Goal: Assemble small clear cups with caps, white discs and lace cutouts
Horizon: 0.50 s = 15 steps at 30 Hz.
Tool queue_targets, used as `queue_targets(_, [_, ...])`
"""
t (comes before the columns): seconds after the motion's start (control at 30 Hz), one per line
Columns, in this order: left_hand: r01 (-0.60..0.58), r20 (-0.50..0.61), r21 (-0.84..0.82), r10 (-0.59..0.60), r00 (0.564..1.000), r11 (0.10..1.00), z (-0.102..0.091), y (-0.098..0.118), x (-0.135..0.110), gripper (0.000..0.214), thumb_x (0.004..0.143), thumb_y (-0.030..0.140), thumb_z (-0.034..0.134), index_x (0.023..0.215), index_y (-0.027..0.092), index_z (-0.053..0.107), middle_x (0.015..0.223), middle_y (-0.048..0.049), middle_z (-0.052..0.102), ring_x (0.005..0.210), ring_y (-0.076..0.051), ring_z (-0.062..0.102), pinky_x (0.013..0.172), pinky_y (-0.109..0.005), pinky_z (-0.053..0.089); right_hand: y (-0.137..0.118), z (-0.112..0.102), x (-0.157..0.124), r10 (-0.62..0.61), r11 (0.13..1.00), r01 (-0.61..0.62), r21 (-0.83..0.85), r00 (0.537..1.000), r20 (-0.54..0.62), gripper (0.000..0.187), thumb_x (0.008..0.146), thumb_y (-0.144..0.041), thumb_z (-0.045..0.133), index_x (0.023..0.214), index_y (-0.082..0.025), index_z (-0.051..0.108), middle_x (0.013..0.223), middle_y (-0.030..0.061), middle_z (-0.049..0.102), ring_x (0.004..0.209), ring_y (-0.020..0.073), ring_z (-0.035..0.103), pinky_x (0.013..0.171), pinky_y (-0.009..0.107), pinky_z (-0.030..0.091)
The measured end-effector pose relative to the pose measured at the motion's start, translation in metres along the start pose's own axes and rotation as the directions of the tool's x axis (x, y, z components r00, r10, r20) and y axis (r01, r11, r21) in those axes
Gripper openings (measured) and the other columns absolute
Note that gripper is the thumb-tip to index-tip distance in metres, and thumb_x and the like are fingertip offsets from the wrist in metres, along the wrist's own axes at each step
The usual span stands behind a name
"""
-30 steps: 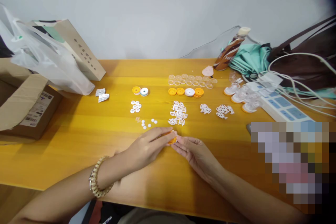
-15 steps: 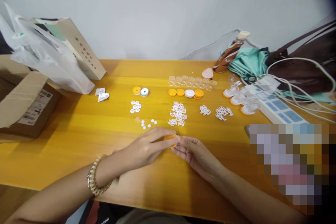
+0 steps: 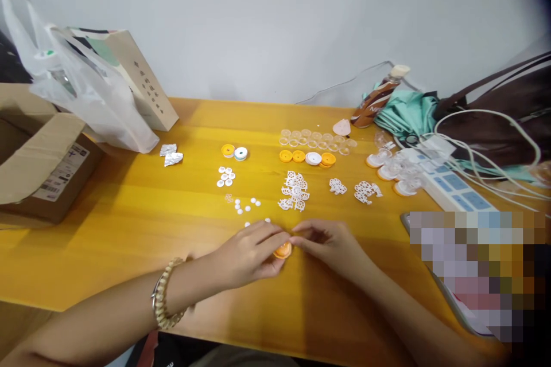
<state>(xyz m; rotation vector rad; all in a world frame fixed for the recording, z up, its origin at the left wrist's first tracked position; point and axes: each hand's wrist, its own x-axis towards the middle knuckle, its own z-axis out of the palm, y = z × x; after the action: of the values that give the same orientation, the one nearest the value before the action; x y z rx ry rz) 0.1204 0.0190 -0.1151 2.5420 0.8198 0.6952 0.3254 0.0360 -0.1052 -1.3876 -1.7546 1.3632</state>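
My left hand [image 3: 249, 253] pinches a small orange disc [image 3: 283, 250] just above the yellow table [image 3: 129, 212]. A beaded bracelet [image 3: 163, 301] circles that wrist. My right hand [image 3: 331, 246] meets the disc from the right, fingers curled, fingertips pinched on top of it. Just beyond my hands lie white lattice parts [image 3: 295, 190] and small white buttons [image 3: 244, 206]. Farther back sit orange and white discs [image 3: 306, 157] and a row of clear caps [image 3: 316, 137].
A cardboard box [image 3: 38, 166], plastic bag [image 3: 81, 92] and paper carton [image 3: 138, 77] stand at the left. At the right are a bottle [image 3: 374, 97], a teal umbrella [image 3: 408, 109], a dark bag [image 3: 503, 114], a power strip [image 3: 451, 183] with cables, and finished capped discs [image 3: 391, 166].
My right hand has turned from palm-up to palm-down and curled onto the orange disc. Both hands shifted slightly nearer to me, and the view tilted a little.
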Motion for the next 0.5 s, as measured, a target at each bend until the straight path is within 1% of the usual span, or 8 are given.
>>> queue_targets(0.03, [-0.003, 0.023, 0.017, 0.003, 1.0, 1.0, 0.001, -0.001, -0.001, 0.029, 0.084, 0.018, 0.047, 0.112, 0.014, 0.051, 0.102, -0.009, 0.059, 0.094, -0.017, 0.054, 0.082, -0.031, 0.048, 0.0, -0.008, 0.002, -0.046, 0.992, 0.034, -0.118, 0.994, -0.097, 0.027, 0.072, -0.044, 0.061, 0.071, -0.018, 0.066, 0.06, 0.0003, 0.062, 0.054, 0.0128, 0.053, 0.053, 0.024, 0.04])
queue_targets(0.1, [-0.012, 0.065, 0.055, 0.008, 0.998, 0.998, 0.003, -0.003, -0.004, 0.035, 0.084, 0.019, 0.047, 0.118, 0.014, 0.048, 0.106, -0.0098, 0.058, 0.096, -0.018, 0.054, 0.085, -0.031, 0.048, 0.003, -0.03, 0.006, -0.121, 0.954, 0.022, -0.3, 0.94, -0.319, 0.029, 0.076, -0.045, 0.056, 0.068, -0.018, 0.062, 0.061, 0.0016, 0.062, 0.054, 0.0136, 0.052, 0.053, 0.025, 0.039])
queue_targets(0.17, [-0.027, 0.078, 0.096, 0.019, 0.997, 0.995, 0.004, -0.005, -0.006, 0.04, 0.085, 0.02, 0.046, 0.123, 0.013, 0.043, 0.109, -0.0109, 0.056, 0.098, -0.019, 0.053, 0.087, -0.032, 0.047, 0.011, -0.057, 0.009, -0.138, 0.887, -0.096, -0.451, 0.878, -0.458, 0.028, 0.076, -0.046, 0.055, 0.069, -0.018, 0.057, 0.062, 0.0024, 0.06, 0.054, 0.0147, 0.052, 0.052, 0.026, 0.038])
queue_targets(0.2, [-0.032, 0.076, 0.115, 0.023, 0.997, 0.993, 0.004, -0.005, -0.006, 0.041, 0.085, 0.021, 0.046, 0.125, 0.012, 0.041, 0.11, -0.0114, 0.056, 0.099, -0.019, 0.053, 0.088, -0.033, 0.047, 0.017, -0.07, 0.01, -0.132, 0.838, -0.167, -0.519, 0.861, -0.491, 0.029, 0.074, -0.047, 0.056, 0.069, -0.019, 0.055, 0.063, 0.003, 0.06, 0.055, 0.0157, 0.053, 0.052, 0.027, 0.037])
queue_targets(0.27, [-0.035, 0.07, 0.146, 0.025, 0.997, 0.989, 0.003, -0.006, -0.006, 0.041, 0.087, 0.022, 0.044, 0.127, 0.012, 0.04, 0.109, -0.0116, 0.056, 0.1, -0.02, 0.052, 0.089, -0.034, 0.047, 0.029, -0.092, 0.011, -0.1, 0.744, -0.284, -0.605, 0.848, -0.521, 0.029, 0.073, -0.047, 0.057, 0.073, -0.019, 0.051, 0.065, 0.0044, 0.06, 0.056, 0.018, 0.053, 0.052, 0.028, 0.037])
queue_targets(0.33, [-0.024, 0.08, 0.159, 0.012, 0.997, 0.987, 0.0, -0.004, -0.004, 0.042, 0.088, 0.024, 0.044, 0.128, 0.013, 0.039, 0.108, -0.0111, 0.057, 0.099, -0.02, 0.052, 0.089, -0.036, 0.047, 0.041, -0.105, 0.011, -0.068, 0.663, -0.349, -0.663, 0.853, -0.517, 0.028, 0.074, -0.045, 0.055, 0.078, -0.018, 0.047, 0.072, 0.0078, 0.06, 0.06, 0.0209, 0.055, 0.052, 0.03, 0.038])
queue_targets(0.4, [-0.006, 0.084, 0.148, -0.006, 0.996, 0.989, -0.003, -0.002, -0.003, 0.047, 0.088, 0.031, 0.047, 0.129, 0.013, 0.037, 0.109, -0.011, 0.057, 0.099, -0.021, 0.052, 0.088, -0.037, 0.047, 0.05, -0.109, 0.012, -0.08, 0.601, -0.348, -0.719, 0.869, -0.488, 0.024, 0.077, -0.041, 0.05, 0.082, -0.017, 0.045, 0.08, 0.012, 0.06, 0.068, 0.0243, 0.057, 0.056, 0.032, 0.04])
queue_targets(0.5, [0.018, 0.032, 0.106, -0.021, 0.999, 0.994, -0.009, 0.0, -0.002, 0.056, 0.083, 0.042, 0.052, 0.13, 0.014, 0.036, 0.113, -0.0116, 0.056, 0.102, -0.021, 0.051, 0.088, -0.037, 0.046, 0.056, -0.106, 0.013, -0.102, 0.564, -0.311, -0.765, 0.893, -0.439, 0.018, 0.08, -0.034, 0.045, 0.084, -0.016, 0.045, 0.086, 0.0149, 0.06, 0.079, 0.0273, 0.058, 0.065, 0.035, 0.042])
